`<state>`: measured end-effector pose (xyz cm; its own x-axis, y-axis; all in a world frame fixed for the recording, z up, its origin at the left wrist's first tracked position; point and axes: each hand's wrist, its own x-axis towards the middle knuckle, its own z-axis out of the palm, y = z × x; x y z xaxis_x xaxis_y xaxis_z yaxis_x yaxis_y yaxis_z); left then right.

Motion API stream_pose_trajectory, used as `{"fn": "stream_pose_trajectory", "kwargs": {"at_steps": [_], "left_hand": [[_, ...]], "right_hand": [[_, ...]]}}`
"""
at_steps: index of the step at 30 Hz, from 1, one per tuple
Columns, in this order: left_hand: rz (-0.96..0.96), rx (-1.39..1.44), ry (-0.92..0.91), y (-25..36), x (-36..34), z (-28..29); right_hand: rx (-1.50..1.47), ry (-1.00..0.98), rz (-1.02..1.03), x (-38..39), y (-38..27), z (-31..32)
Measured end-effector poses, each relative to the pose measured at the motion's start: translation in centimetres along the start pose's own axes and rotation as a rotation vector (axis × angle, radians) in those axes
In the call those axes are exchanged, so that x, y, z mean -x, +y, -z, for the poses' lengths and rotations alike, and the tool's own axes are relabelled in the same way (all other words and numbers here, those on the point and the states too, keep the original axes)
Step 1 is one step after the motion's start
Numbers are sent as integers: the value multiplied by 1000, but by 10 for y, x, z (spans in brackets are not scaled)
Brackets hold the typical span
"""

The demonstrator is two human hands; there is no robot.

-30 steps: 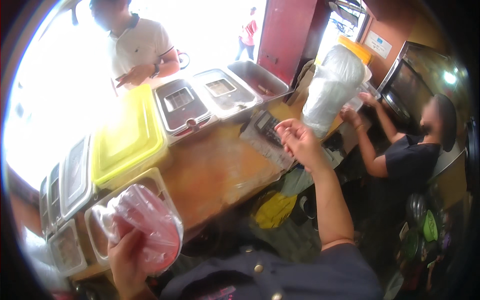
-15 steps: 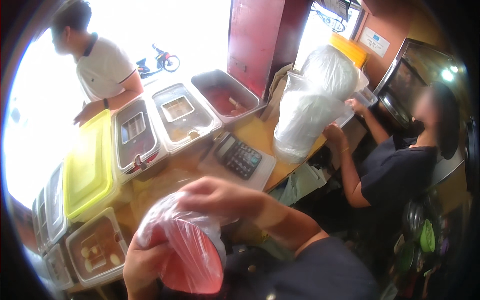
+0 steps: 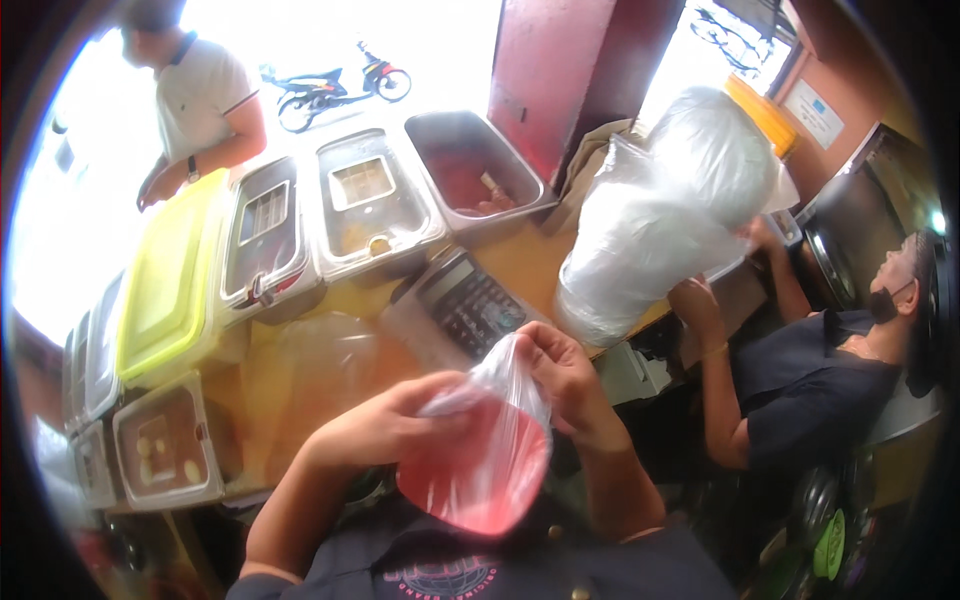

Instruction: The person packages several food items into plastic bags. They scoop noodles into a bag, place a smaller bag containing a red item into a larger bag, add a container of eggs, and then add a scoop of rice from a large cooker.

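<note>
At far L, we've got a see-thru-lidded rectangular tub [image 3: 175,499] w/ a few pale, egg-like pcs inside. Just behind it lies a bright yellow rectangular plastic lid [image 3: 170,280]; beyond that, a person in a white short-sleeved polo [image 3: 195,100] stands side-on. Next, a clear-lidded steel tray [image 3: 295,305], then a black & red motor scooter [image 3: 335,90] outside in the glare, then a 2nd clear-lidded tray [image 3: 400,262] right beside the 1st.

Our L hand [image 3: 390,420] is pinched narrow on the L edge of a thin clear plastic bag [image 3: 490,430], held up in front of our dark shirt [image 3: 440,560], w/ smth pink & round-edged in it; can't tell what. Just past the bag, a dark calculator [image 3: 470,305] sits on the wood-toned counter [image 3: 525,265]; behind it, an uncovered steel tray [image 3: 500,222] w/ reddish contents.

Our R hand [image 3: 565,375] grips the bag's gathered top, fingers closed tight. Further R: a big bundle of whitish translucent plastic [image 3: 670,220], then a co-worker in a dark top [image 3: 820,390], hands near a clear container, partly hidden.
</note>
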<state>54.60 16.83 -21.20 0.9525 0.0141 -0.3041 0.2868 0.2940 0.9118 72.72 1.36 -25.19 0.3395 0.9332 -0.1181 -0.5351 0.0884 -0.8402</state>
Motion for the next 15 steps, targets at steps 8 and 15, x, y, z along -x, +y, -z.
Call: {"fn": "stream_pose_trajectory", "kwargs": {"at_steps": [8, 15], "left_hand": [[-280, 304, 307, -37, -34, 1], [-424, -458, 627, -55, -44, 15]], "right_hand": [[-84, 159, 156, 9, 25, 0], [744, 321, 466, -48, 22, 14]]}}
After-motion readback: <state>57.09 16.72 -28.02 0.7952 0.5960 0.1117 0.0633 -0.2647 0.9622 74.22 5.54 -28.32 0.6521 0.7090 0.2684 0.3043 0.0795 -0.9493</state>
